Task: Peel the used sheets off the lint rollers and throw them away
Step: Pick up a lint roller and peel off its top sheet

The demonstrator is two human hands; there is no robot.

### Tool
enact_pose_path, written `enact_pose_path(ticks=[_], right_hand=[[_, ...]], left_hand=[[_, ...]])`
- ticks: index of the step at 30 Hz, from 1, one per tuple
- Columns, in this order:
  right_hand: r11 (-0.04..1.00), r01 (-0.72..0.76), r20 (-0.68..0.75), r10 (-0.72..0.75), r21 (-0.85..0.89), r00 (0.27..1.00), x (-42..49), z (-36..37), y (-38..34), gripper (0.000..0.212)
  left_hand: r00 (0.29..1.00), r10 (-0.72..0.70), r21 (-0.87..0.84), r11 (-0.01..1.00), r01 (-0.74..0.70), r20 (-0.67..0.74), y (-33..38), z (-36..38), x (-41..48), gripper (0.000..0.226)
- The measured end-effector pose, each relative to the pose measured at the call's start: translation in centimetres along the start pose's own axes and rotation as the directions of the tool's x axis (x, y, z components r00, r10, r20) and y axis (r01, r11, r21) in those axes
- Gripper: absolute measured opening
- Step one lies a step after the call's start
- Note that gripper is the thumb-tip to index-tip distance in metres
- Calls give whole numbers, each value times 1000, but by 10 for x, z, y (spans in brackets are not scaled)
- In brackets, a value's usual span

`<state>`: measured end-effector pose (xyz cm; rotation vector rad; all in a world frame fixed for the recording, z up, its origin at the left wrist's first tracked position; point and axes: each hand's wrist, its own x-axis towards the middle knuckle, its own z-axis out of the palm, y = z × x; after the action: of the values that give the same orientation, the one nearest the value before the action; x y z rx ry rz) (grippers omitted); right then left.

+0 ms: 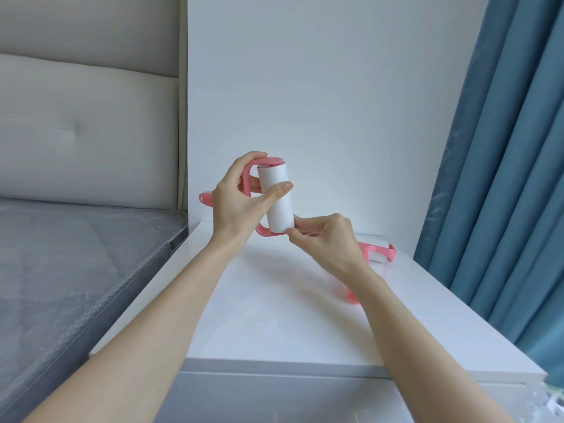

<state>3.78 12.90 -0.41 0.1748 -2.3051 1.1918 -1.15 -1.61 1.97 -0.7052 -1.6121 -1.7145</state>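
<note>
I hold a pink lint roller with a white sheet roll upright above the white cabinet top. My left hand grips its pink frame, thumb pressed on the roll's side. My right hand pinches at the roll's lower end, where the sheet edge sits; whether any sheet is lifted I cannot tell. A second pink lint roller lies on the cabinet top at the back right, partly hidden behind my right wrist.
A grey mattress and padded headboard stand to the left. Blue curtains hang on the right. A white wall rises behind the cabinet. No bin is in view.
</note>
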Motion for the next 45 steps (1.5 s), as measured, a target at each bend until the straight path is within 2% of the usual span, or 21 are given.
enact_pose_path(ticks=[9, 11, 13, 19, 31, 41, 45], right_hand=[[998, -39, 17, 38, 46, 999, 1, 1, 0, 17], [998, -56, 2, 56, 27, 998, 3, 1, 2, 22], [999, -48, -19, 48, -3, 999, 4, 2, 3, 29], [1000, -13, 27, 13, 7, 1000, 1, -1, -3, 19], [996, 58, 61, -54, -60, 997, 1, -1, 4, 23], [979, 73, 23, -70, -190, 997, 1, 8, 6, 28], [991, 62, -11, -64, -116, 998, -1, 6, -1, 27]], left_hand=[[1000, 13, -2, 1000, -13, 24, -1, 0, 0, 48], [1000, 6, 4, 1000, -6, 21, -1, 1, -1, 47], [1000, -5, 11, 1000, 5, 13, -1, 2, -1, 46], [999, -27, -4, 1000, 27, -32, -2, -1, 2, 43], [999, -36, 19, 999, 36, -5, -2, 0, 0, 45], [999, -32, 36, 999, 31, 33, -4, 1, -2, 47], [998, -53, 34, 998, 54, -34, -5, 0, 0, 45]])
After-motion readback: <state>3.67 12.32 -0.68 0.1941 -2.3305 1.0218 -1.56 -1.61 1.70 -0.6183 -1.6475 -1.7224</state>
